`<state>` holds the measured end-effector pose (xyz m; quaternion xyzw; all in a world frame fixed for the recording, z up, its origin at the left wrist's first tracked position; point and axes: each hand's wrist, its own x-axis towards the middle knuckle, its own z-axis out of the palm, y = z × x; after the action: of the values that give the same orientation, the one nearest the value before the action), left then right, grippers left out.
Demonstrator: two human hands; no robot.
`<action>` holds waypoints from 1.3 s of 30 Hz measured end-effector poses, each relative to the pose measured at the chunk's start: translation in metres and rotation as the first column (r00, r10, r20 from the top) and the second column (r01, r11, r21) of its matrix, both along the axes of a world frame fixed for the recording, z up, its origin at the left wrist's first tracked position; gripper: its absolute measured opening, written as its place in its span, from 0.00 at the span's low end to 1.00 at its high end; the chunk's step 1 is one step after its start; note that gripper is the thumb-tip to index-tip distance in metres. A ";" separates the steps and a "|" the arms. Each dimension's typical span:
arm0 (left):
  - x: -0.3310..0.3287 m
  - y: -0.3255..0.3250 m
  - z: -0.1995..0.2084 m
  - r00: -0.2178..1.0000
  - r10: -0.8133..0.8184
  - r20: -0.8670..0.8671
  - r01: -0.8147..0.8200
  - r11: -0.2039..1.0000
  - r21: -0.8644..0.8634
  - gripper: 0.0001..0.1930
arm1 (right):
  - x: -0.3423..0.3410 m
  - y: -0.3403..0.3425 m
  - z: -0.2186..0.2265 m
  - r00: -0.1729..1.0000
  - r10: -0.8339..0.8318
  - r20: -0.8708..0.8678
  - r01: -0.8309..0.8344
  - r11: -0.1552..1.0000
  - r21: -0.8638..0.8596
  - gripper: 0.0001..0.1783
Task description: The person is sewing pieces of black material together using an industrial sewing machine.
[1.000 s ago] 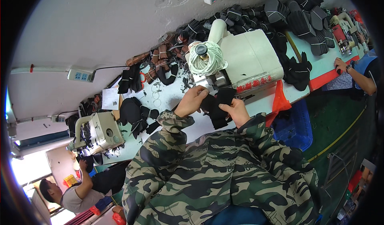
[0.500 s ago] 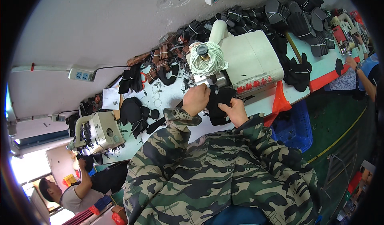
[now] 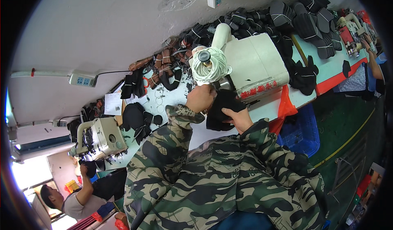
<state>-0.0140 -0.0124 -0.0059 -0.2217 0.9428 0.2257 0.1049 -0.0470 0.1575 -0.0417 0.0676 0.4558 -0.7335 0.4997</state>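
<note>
A dark, soft black fabric piece (image 3: pixel 223 111) lies in front of the cream sewing machine (image 3: pixel 257 62), close to its needle end. My right hand (image 3: pixel 240 120) grips the piece's right edge, thumb on top and fingers underneath. At the piece's upper left, my left hand (image 3: pixel 200 99) is closed with curled fingers; its fingertips are hidden, and it appears to grip that edge. A coil of pale cord (image 3: pixel 209 68) sits on the machine's head, just above my left hand, and hides the needle area.
Bundled black pieces (image 3: pixel 282 15) and brown bundles (image 3: pixel 166 55) line the wall. Left are a black pile (image 3: pixel 134 117) and a second sewing machine (image 3: pixel 107 136), with a person (image 3: pixel 77 201) beside it. A red cloth (image 3: pixel 286 109) hangs over a blue crate (image 3: pixel 301 134). Another person works far right.
The black piece has turned and shifted slightly left and down, away from the machine's needle end. Both hands stay on it, my right hand a little lower.
</note>
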 end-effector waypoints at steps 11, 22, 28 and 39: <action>0.066 0.039 0.021 0.918 0.369 0.144 -0.290 0.379 0.879 0.19 | -0.031 0.026 -0.001 0.909 0.098 -0.406 -0.275 0.872 -0.406 0.06; 0.084 0.048 -0.040 0.748 0.421 0.513 -0.533 -0.081 0.843 0.29 | -0.031 0.027 0.007 0.982 0.118 -0.148 -0.189 0.600 -0.777 0.08; 0.100 0.033 -0.033 0.707 0.665 0.240 -0.249 -0.083 0.965 0.11 | -0.014 0.022 0.007 0.878 0.400 -0.264 -0.459 0.543 -0.703 0.08; 0.205 -0.029 -0.123 0.667 0.745 0.007 -0.635 0.564 0.527 0.12 | -0.032 0.012 -0.007 0.151 0.629 -0.763 -0.538 0.700 0.470 0.18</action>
<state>0.1911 -0.0414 -0.1285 -0.5141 0.6950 0.5008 -0.0435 -0.0795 0.1693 -0.0491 -0.4881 0.6656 -0.3790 0.4185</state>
